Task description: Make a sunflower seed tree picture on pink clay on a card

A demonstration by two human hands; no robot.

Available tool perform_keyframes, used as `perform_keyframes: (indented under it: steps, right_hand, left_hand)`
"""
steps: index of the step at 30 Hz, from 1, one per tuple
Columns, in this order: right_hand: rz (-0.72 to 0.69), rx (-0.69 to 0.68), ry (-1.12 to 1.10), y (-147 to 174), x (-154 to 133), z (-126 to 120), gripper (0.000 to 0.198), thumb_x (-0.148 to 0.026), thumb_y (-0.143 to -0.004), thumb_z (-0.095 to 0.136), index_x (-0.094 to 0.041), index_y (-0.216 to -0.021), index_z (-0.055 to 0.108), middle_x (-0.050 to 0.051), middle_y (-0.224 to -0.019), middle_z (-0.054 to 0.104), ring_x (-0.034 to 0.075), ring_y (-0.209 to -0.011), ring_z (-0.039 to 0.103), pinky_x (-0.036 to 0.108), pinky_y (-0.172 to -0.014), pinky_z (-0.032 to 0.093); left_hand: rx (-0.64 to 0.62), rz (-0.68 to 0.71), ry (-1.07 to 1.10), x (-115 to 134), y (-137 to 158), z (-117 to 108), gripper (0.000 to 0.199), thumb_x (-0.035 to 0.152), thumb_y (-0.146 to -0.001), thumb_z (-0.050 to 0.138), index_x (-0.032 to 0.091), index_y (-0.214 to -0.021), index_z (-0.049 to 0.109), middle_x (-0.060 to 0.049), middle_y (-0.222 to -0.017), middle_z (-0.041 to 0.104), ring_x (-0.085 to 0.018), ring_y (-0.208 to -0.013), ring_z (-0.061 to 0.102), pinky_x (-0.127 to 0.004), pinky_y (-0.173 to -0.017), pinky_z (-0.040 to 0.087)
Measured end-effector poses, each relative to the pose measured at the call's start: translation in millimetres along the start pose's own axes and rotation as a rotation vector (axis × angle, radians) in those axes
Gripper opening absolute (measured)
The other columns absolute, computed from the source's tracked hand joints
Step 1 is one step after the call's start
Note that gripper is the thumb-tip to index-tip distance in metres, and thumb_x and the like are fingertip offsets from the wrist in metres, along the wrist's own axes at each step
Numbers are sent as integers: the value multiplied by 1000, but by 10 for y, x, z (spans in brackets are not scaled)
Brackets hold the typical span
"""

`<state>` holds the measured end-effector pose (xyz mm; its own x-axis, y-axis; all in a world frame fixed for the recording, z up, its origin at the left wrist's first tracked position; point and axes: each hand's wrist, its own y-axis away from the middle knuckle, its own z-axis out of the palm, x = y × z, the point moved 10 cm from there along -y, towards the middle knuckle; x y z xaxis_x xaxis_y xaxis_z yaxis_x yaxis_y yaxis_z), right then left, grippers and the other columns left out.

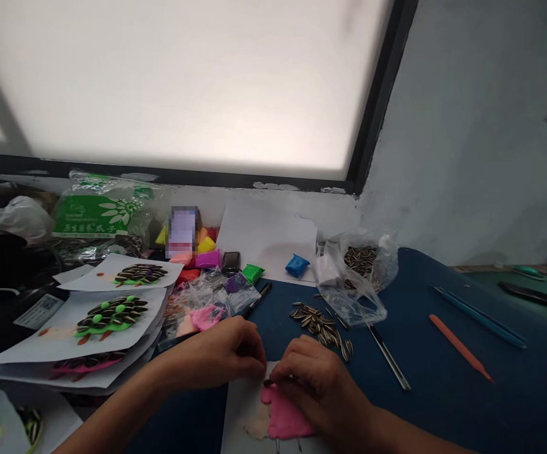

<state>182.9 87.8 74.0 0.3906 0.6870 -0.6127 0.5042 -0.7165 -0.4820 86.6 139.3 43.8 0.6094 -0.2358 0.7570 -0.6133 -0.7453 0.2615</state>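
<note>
Over pink clay [288,415], right hand [318,372], fingers tight on seed [268,382] (left hand [226,349], fingertips together).

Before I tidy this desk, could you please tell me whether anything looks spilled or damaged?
Loose seeds lie scattered on the blue surface, outside the clear bag, though perhaps deliberately. Pale patches, like chipped paint, break the lower edge of the dark window frame.
</note>
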Motion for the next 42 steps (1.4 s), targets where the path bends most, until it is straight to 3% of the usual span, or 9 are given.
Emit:
perform_keyframes:
  steps: [21,29,42]
  right_hand:
    - [-22,-17,65,16,24,48,17,-6,-90,61,-19,-84,71,3,-80,66,17,-75,57,28,-68,42]
    - [-32,-30,79,21,29,67,18,-14,-97,57,-18,-86,71,4,-81,65,18,-77,57,27,-67,43]
    - [-47,-35,130,20,-5,72,19,-14,-98,58,-17,-85,71,5,-81,66,17,-76,58,26,-65,45]
  left_hand:
    - [-8,-11,77,-15,-29,28,14,29,-66,67,18,-73,71,3,-64,59,-15,-62,51,-22,-52,34]
    - [-6,6,88,-18,-30,39,14,29,-66,66,18,-73,72,3,-67,61,-15,-64,51,-23,-54,34]
    - [-19,35,108,5,-20,47,14,28,-65,67,18,-70,74,0,-73,63,-16,-66,51,-25,-57,36]
